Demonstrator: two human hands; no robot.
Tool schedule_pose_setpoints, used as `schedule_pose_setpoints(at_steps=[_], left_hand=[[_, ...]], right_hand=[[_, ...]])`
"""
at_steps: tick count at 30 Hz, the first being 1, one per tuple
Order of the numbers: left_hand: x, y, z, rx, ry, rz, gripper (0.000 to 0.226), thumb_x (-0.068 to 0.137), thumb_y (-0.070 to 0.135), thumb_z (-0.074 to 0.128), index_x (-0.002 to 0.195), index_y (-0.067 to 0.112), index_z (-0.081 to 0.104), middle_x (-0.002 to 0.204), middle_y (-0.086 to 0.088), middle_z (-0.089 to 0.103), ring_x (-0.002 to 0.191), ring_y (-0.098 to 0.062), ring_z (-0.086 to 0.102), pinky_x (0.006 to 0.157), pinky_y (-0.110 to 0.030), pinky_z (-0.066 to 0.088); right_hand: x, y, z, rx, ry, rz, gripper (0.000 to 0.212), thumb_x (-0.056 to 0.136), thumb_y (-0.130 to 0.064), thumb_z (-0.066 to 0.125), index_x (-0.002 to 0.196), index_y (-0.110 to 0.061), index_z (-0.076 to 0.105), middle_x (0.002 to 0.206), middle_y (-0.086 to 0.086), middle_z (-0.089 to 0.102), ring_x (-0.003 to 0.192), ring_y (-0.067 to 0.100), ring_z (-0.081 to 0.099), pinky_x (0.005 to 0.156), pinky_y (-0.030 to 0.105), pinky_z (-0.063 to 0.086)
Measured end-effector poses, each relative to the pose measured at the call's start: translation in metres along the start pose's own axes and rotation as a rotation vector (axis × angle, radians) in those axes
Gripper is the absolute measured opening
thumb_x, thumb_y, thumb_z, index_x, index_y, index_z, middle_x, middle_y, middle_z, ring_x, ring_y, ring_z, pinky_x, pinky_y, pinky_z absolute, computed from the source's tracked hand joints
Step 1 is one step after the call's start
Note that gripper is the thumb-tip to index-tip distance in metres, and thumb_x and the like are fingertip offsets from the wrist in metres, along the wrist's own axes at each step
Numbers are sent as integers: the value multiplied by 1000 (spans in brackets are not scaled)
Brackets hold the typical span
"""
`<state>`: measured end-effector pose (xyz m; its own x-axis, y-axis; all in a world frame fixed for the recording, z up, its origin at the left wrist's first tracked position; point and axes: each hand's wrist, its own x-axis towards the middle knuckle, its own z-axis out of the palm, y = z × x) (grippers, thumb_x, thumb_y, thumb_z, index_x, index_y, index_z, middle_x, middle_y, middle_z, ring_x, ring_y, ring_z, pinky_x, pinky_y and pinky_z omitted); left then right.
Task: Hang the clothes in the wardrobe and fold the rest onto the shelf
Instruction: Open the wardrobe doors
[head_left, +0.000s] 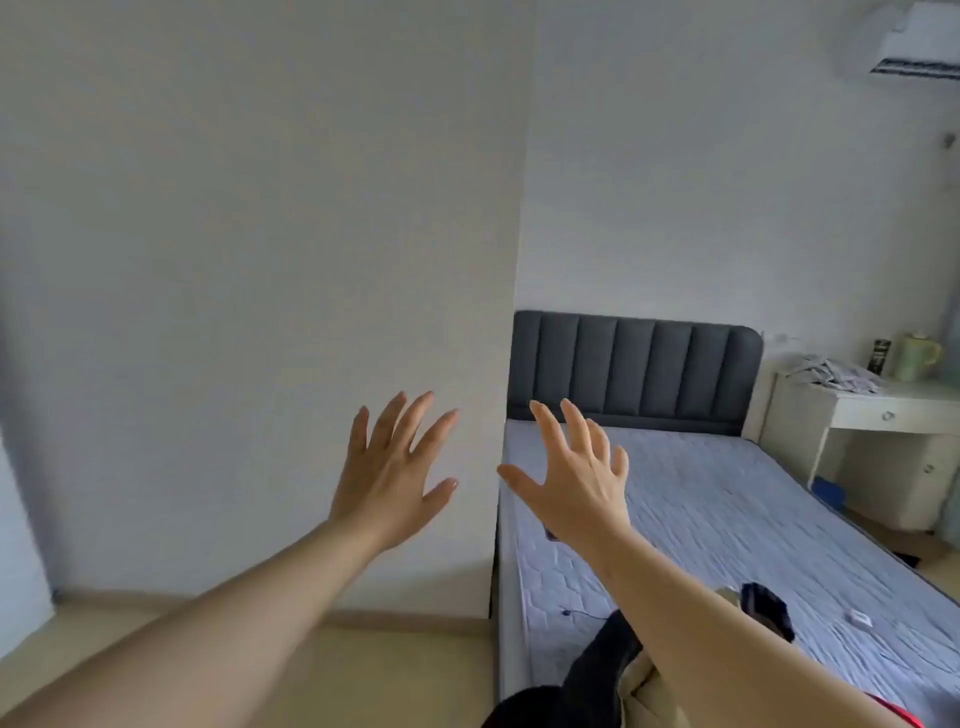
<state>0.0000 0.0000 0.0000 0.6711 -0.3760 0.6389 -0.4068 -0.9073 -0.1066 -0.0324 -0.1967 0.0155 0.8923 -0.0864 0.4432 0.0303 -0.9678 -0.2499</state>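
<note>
Left hand: the left hand (395, 467) is raised palm-forward, left of the bed (727, 509), in front of a tall white panel (260, 260); fingers straight and fanned apart, holding nothing.
Right hand: the right hand (576, 478) is raised over the bed's near-left edge, just beside the left hand but not touching it; fingers spread wide, thumb out, nothing in its grasp.
Clothes: a black garment (608, 654) and a beige garment (639, 686) lie crumpled on the bed's near end, partly hidden under the right forearm; a smaller dark piece (769, 608) lies on the mattress just beyond them.
Bed: a pale blue quilted mattress with a grey padded headboard (634, 369) at its far end.
White panel: it stands against the bed's left side; whether it is wall or wardrobe cannot be told.
Desk: a white desk (883, 405) stands to the right of the headboard, carrying loose papers (831, 371) and a pale green kettle (917, 356).
Air conditioner: a white air conditioner (919, 47) is mounted high on the wall, above the desk.
</note>
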Motion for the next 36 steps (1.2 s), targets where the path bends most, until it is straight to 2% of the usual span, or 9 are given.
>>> schedule_pose_setpoints(at_steps=[2, 7, 14, 19, 24, 31, 36], left_hand=[[-7, -41, -15, 39, 45, -57, 68, 86, 49, 55, 144, 22, 33, 152, -9, 27, 141, -32, 23, 111, -55, 14], [-34, -170, -55, 161, 89, -195, 69, 84, 45, 61, 143, 21, 35, 152, -8, 28, 140, -32, 25, 111, -55, 13], [-100, -346, -114, 370, 117, -375, 68, 79, 42, 66, 139, 20, 43, 145, -10, 40, 133, -34, 38, 107, -57, 24], [-150, -447, -145, 496, 98, -527, 68, 83, 42, 61, 143, 21, 36, 149, -9, 32, 137, -33, 30, 109, -55, 19], [-188, -537, -154, 595, 74, -662, 68, 87, 45, 54, 146, 25, 27, 153, -5, 23, 141, -28, 22, 112, -50, 12], [-224, -666, -154, 731, 67, -847, 65, 85, 42, 60, 143, 23, 36, 150, -7, 32, 137, -30, 31, 110, -52, 21], [-244, -758, -168, 791, 71, -970, 63, 84, 37, 63, 140, 17, 42, 146, -13, 37, 133, -32, 38, 106, -49, 30]], right_hand=[[15, -38, 13, 44, 13, -89, 75, 85, -69, 36, 145, -42, 1, 158, -5, -3, 143, 24, 3, 113, 53, 7], [50, -171, 53, 131, 14, -263, 75, 85, -69, 34, 145, -41, 0, 158, -5, -3, 144, 24, 4, 114, 51, 8], [81, -381, 111, 301, -12, -472, 73, 86, -67, 33, 146, -39, 2, 158, -5, 0, 143, 25, 8, 114, 50, 10], [87, -504, 152, 386, -64, -611, 71, 88, -65, 32, 147, -38, 3, 158, -3, 1, 143, 26, 10, 113, 52, 10], [100, -613, 196, 465, -96, -747, 68, 90, -62, 31, 147, -37, 4, 158, -2, 4, 142, 25, 13, 113, 51, 11], [128, -773, 271, 622, -192, -949, 66, 92, -58, 35, 148, -36, 8, 158, -1, 5, 143, 26, 13, 113, 49, 10], [150, -893, 304, 743, -278, -1009, 65, 92, -56, 36, 148, -35, 10, 157, -1, 11, 140, 25, 20, 111, 46, 18]])
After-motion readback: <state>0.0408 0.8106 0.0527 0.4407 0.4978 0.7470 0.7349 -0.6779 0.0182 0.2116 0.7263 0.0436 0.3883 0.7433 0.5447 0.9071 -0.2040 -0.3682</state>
